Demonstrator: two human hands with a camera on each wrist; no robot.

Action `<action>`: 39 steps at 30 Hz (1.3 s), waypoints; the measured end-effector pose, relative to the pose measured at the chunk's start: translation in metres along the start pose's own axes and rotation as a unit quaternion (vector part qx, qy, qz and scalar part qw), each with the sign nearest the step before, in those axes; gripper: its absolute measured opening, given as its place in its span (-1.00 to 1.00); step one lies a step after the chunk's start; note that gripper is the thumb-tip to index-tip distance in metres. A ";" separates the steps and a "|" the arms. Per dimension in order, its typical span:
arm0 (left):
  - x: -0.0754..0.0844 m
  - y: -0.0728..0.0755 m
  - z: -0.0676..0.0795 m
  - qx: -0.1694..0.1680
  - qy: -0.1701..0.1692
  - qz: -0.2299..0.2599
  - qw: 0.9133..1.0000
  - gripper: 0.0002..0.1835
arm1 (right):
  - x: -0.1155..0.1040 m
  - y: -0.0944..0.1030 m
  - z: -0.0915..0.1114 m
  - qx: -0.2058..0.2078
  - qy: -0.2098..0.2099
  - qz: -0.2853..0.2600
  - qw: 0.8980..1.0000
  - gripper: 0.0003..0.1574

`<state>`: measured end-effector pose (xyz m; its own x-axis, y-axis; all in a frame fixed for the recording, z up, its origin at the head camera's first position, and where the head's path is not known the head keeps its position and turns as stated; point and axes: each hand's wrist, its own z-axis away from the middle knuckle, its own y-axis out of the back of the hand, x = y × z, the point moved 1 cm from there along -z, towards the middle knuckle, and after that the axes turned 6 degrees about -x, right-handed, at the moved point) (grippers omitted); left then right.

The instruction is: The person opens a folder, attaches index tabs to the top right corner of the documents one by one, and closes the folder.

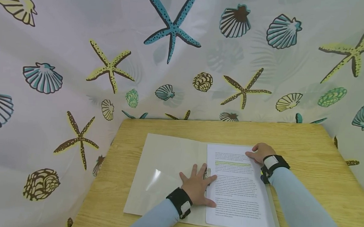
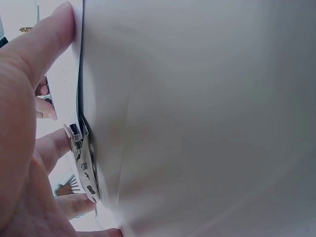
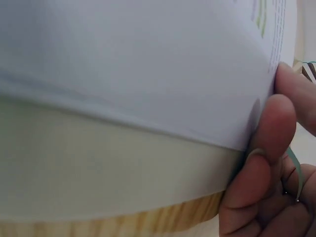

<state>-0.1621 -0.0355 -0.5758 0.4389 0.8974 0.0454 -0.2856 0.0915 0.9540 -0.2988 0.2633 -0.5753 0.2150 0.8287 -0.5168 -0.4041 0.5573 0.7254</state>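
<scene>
An off-white folder lies open, with printed sheets on its right half. One line near the top of the upper page is highlighted in yellow. My left hand is spread flat across the fold, over the metal clip. Its thumb and index finger reach the left margin of the sheets. The left wrist view shows the clip beside those fingers. My right hand pinches the upper right corner of the page, fingers bent. In the right wrist view, thumb and fingertips meet the sheet at its corner.
The folder lies on a light wooden table. A white curtain printed with starfish and shells hangs behind and along both sides. Dark bands with small devices are strapped round both wrists.
</scene>
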 end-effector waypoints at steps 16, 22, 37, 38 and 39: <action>0.001 0.004 0.002 -0.005 -0.001 -0.007 1.000 0.14 | 0.007 0.007 0.001 -0.017 0.016 -0.036 0.999 -0.59; 0.000 0.001 0.004 0.008 -0.001 -0.003 1.000 0.17 | 0.009 0.007 0.003 -0.038 0.012 -0.041 0.998 -0.53; -0.041 0.035 0.069 0.060 0.010 0.035 0.998 -0.17 | 0.003 0.043 0.059 0.042 0.100 0.016 0.994 -0.18; -0.046 0.037 0.077 0.066 0.014 0.042 0.997 -0.18 | 0.002 0.043 0.069 0.054 0.113 0.023 0.992 -0.17; -0.052 0.038 0.085 0.073 0.018 0.049 0.996 -0.19 | 0.002 0.042 0.079 0.063 0.124 0.025 0.990 -0.18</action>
<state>-0.1234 -0.1149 -0.5171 0.3827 0.9143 0.1326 -0.1981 -0.0590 0.9784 -0.2457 0.2924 -0.5097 -0.0330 0.8260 -0.5627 -0.2923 0.5304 0.7958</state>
